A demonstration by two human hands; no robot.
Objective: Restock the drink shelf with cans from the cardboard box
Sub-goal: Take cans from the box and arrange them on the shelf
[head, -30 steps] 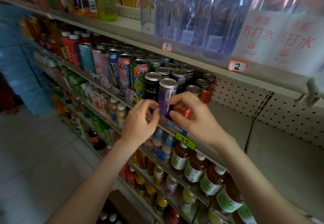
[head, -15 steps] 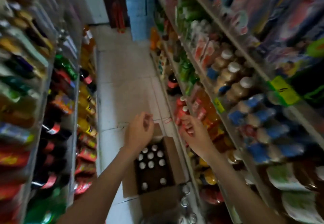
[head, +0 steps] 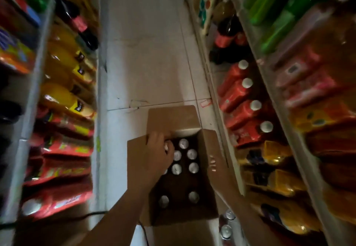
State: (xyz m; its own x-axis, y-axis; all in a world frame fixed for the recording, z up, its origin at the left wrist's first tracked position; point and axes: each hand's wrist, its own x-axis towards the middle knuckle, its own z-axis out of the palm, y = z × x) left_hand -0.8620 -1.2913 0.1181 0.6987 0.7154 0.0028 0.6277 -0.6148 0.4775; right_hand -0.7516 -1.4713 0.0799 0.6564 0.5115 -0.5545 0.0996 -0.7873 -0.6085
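One cardboard box (head: 171, 119) — seven can tops (head: 193, 167) plainly countable — one left hand (head: 157, 156), one right hand (head: 217, 172).

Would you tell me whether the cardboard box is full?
Partly full: the cardboard box holds cans with dark gaps among them.

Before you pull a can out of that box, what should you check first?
1. Box open on top: ok, the flaps of the cardboard box are folded back.
2. Cans inside: ok, several cans show their silver tops.
3. Hold on a can: cannot tell. The left hand curls over the cans in the far left corner, but it hides its own hold.
4. Box held steady: ok, the right hand rests on the right wall.
5. Way up free: ok, nothing lies across the opening.
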